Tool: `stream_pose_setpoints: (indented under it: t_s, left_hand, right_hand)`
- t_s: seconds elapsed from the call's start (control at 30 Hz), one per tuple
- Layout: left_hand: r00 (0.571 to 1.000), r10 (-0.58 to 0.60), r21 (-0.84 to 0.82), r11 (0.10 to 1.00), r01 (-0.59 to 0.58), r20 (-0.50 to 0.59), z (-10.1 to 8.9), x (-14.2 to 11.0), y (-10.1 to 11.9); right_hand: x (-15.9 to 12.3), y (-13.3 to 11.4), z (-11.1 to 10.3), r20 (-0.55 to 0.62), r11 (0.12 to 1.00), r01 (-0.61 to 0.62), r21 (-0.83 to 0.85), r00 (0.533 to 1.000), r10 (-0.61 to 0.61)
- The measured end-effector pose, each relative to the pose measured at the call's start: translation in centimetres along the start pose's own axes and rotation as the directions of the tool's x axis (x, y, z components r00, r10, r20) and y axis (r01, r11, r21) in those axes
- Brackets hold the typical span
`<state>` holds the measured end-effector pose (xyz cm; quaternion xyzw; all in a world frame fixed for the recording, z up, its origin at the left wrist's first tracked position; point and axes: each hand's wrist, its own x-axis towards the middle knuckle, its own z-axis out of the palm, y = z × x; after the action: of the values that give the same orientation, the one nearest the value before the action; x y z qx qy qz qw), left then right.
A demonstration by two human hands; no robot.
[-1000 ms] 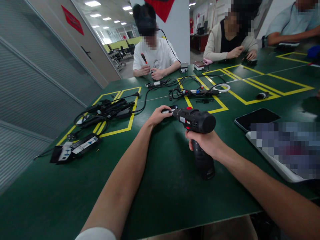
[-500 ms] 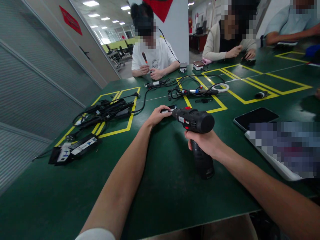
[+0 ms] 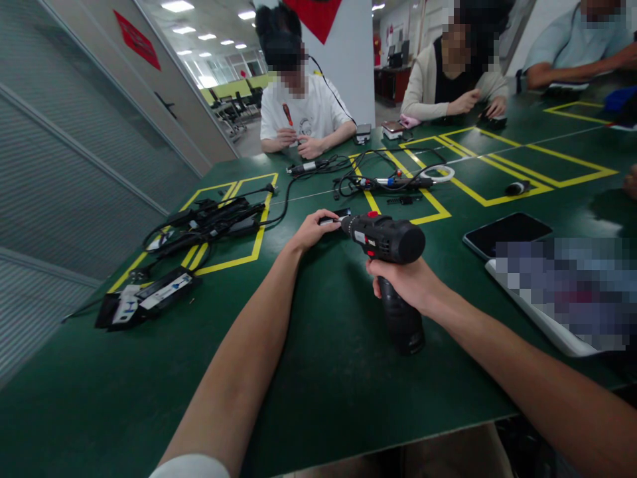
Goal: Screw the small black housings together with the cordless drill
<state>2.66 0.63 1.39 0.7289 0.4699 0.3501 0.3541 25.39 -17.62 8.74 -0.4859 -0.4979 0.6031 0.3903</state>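
A dark green surface (image 3: 318,398) marked with yellow tape (image 3: 259,244) spreads across the scene; a person in a white T-shirt (image 3: 318,103) sits at its far side. A bundle of black cables (image 3: 213,222) lies to the left. Right of the middle, a black cordless drill (image 3: 388,239) points far and left, and a smartphone (image 3: 507,234) lies farther right. The right hand (image 3: 405,282) is wrapped round the drill's handle; apart from it, the left hand (image 3: 314,231) pinches a small dark piece (image 3: 342,213) at the drill's tip, mid-scene. Whether the tip touches it is unclear.
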Motion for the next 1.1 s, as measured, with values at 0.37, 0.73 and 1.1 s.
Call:
stream_pose_setpoints:
  t_s: [0.37, 0.73, 1.1]
  left_hand:
    - [0.999, 0.039, 0.078, 0.996, -0.039, 0.002, -0.19, 0.50, -0.71]
    - [0.997, 0.061, 0.071, 0.995, -0.064, 0.038, -0.44, 0.47, -0.92]
    - [0.997, 0.074, 0.059, 0.996, -0.074, 0.007, -0.33, 0.44, -0.52]
  right_hand:
    - [0.09, -0.02, 0.08, -0.004, 1.000, -0.010, 0.023, 1.000, 0.010]
    - [0.20, 0.16, -0.14, 0.006, 1.000, 0.006, 0.026, 1.000, -0.006]
    - [0.21, 0.13, -0.16, 0.005, 0.999, 0.021, -0.027, 1.000, -0.021]
